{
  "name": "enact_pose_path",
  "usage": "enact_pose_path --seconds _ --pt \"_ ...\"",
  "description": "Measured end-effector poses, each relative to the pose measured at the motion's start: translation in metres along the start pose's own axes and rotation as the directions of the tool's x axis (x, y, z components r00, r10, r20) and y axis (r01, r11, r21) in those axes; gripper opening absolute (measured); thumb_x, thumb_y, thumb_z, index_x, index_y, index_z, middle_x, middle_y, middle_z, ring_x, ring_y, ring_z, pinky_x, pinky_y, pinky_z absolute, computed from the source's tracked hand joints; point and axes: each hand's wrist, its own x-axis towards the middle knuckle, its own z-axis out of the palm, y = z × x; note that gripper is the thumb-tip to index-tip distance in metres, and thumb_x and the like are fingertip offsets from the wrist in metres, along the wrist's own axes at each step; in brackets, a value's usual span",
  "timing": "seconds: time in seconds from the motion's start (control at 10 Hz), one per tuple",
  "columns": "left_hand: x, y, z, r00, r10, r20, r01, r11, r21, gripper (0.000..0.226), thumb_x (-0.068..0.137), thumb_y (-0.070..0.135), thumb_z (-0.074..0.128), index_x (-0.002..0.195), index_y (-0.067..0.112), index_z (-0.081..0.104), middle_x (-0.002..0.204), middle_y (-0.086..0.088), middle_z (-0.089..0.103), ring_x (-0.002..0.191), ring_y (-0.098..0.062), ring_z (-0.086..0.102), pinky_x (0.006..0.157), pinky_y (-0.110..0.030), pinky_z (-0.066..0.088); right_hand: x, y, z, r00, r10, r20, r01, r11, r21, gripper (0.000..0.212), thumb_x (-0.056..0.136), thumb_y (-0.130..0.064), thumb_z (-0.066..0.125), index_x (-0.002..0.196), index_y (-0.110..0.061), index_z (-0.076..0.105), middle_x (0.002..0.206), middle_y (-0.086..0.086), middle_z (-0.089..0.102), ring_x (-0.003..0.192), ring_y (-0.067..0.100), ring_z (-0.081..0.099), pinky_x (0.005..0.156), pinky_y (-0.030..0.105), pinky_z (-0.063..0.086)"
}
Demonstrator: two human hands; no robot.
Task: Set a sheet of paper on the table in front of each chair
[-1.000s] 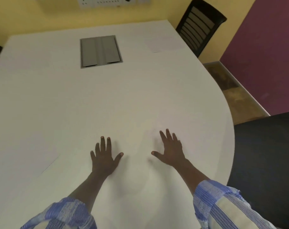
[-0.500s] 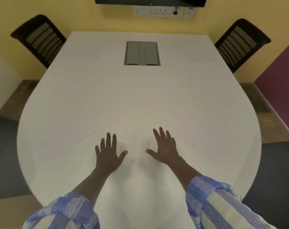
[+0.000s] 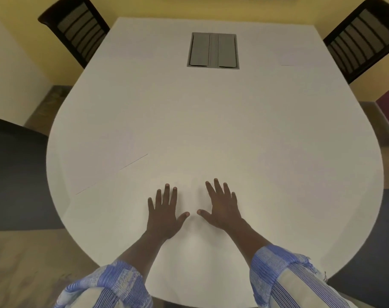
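Head view: white tabletop [image 3: 211, 130], far-left chair [image 3: 78, 30] and far-right chair [image 3: 364, 38] at its corners.
Left hand [image 3: 164, 214]: flat on the tabletop, fingers [image 3: 166, 194] straight, spread, holding nothing.
Right hand [image 3: 222, 210]: the same, beside it.
Sheet of paper [image 3: 120, 169]: faint edge left of the hands; second sheet [image 3: 296, 57] near the far-right chair.

The table [image 3: 211, 134] top is white, smooth and matt, with only a soft sheen. The paper [image 3: 104, 161] on it is the same matt white, told apart by one thin edge. The hatch [image 3: 213, 50] is flat grey with a dull finish, perhaps metal or plastic. The chairs [image 3: 78, 30] have dark, slightly glossy frames and mesh-like slatted backs. The sleeves [image 3: 286, 276] are coarse woven striped cloth, frayed at one cuff. The floor [image 3: 22, 263] shows matt wood grain.
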Motion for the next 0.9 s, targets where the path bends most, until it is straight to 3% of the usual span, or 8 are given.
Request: enact_pose_path --seconds 0.2,0.3,0.4,0.5,0.7,0.9 --pt "0.013 -0.022 0.029 0.997 0.046 0.06 -0.049 0.997 0.053 0.097 0.085 0.077 0.008 0.162 0.02 0.002 0.17 -0.009 -0.008 0.157 -0.037 0.006 0.121 -0.059 0.015 0.009 -0.011 0.029 0.999 0.039 0.038 -0.038 0.999 -0.035 0.099 0.088 -0.072 0.048 0.161 -0.029 -0.004 0.17 0.005 -0.01 0.155 0.036 -0.005 0.121 0.057 0.01" --pt "0.021 -0.033 0.035 0.995 0.083 0.053 -0.085 0.995 0.046 0.092 0.092 0.075 0.023 0.162 0.02 0.002 0.17 -0.008 -0.011 0.157 -0.037 0.002 0.121 -0.059 0.013 0.01 -0.015 0.034 0.997 0.064 0.051 -0.061 0.997 -0.049 0.098 0.089 -0.072 0.048 0.161 -0.029 -0.004 0.17 0.005 -0.009 0.155 0.036 -0.005 0.122 0.057 0.01" --pt "0.031 -0.038 0.021 0.994 0.107 0.036 -0.109 0.992 0.07 0.091 0.092 0.074 0.023 0.162 0.02 0.003 0.169 -0.009 -0.01 0.157 -0.038 0.003 0.121 -0.059 0.013 0.014 -0.019 0.025 0.996 0.074 0.042 -0.071 0.996 -0.06 0.098 0.09 -0.07 0.048 0.161 -0.03 -0.006 0.17 0.005 -0.01 0.155 0.036 -0.006 0.122 0.057 0.007" --pt "0.047 -0.037 -0.011 0.988 0.15 -0.045 -0.148 0.987 0.056 0.091 0.09 0.073 0.021 0.161 0.016 0.016 0.169 -0.014 0.006 0.154 -0.042 0.014 0.119 -0.063 0.02 0.025 -0.025 0.001 0.998 0.067 -0.009 -0.068 0.996 -0.059 0.096 0.091 -0.069 0.047 0.16 -0.03 -0.007 0.17 0.004 -0.012 0.155 0.036 -0.009 0.122 0.057 0.004" --pt "0.104 -0.029 -0.111 0.943 0.232 -0.239 -0.21 0.971 0.112 0.09 0.095 0.07 0.033 0.162 0.017 0.006 0.17 -0.014 -0.002 0.156 -0.04 0.005 0.122 -0.062 0.009 0.059 -0.037 -0.092 0.957 -0.018 -0.288 -0.018 0.992 -0.123 0.093 0.092 -0.068 0.048 0.162 -0.025 0.004 0.17 0.012 0.001 0.154 0.042 0.001 0.121 0.058 0.006" --pt "0.135 -0.004 -0.247 0.81 0.33 -0.485 -0.294 0.944 0.152 0.088 0.099 0.06 0.041 0.161 0.006 0.01 0.169 -0.02 0.001 0.156 -0.039 0.0 0.125 -0.057 0.009 0.082 -0.062 -0.227 0.837 -0.116 -0.535 0.008 0.98 -0.2 0.09 0.095 -0.062 0.046 0.162 -0.019 0.005 0.169 0.016 0.0 0.154 0.042 -0.003 0.123 0.058 0.002"
